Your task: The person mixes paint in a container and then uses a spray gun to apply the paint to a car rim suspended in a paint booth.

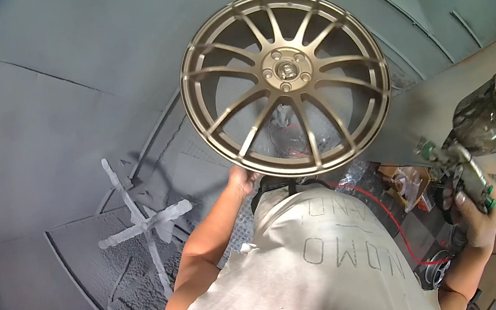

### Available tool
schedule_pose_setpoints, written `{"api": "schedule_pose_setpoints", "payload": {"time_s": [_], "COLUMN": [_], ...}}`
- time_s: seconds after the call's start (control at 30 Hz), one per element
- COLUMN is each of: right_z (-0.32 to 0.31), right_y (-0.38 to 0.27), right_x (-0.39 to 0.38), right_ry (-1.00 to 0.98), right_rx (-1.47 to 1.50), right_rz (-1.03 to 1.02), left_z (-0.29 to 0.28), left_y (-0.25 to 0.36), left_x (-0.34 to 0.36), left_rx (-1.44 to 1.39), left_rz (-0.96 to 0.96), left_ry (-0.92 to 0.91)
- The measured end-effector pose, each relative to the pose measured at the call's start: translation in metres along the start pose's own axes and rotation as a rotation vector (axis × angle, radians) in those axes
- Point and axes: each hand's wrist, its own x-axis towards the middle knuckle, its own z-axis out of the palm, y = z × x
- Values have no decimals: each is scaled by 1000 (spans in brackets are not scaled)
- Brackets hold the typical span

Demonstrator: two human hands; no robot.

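Note:
A bronze multi-spoke alloy wheel point(288, 72) is raised in the upper middle, face toward me. My left hand point(243, 180) is just under its lower left rim with fingers curled, partly hidden, so what they grip is unclear. At the right, my right hand point(472, 214) is closed round the handle of a metal spray gun point(468, 170), which has a large, stained metal cup point(485, 116) on top. The gun stands apart from the wheel, to its lower right.
Grey booth walls point(58, 132) surround me. A coated cross-shaped stand point(149, 223) is at lower left. On the right are a pale panel point(416, 123), a cardboard box point(403, 186), a red hose point(392, 217) along the floor and another wheel point(435, 271).

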Motion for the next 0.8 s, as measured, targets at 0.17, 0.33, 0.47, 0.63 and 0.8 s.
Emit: {"api": "schedule_pose_setpoints", "payload": {"time_s": [0.17, 0.33, 0.47, 0.63, 0.8], "right_z": [12, 2, -15, -14, 18], "right_y": [7, 32, 51, 50, 39], "right_x": [-12, -6, -1, -7, 5], "right_ry": [-222, 65, 76, -312, -633], "right_rx": [123, 39, 63, 51, 169], "right_rz": [-61, -119, -172, 65, 91], "left_z": [-9, -7, 5, 24, 26], "left_y": [0, -22, -30, -37, -48], "left_x": [15, 20, 9, -3, -2], "left_rx": [-56, -158, -218, -270, -263], "left_rz": [-10, -45, -2, 67, 29], "left_ry": [83, 110, 56, 89, 152]}}
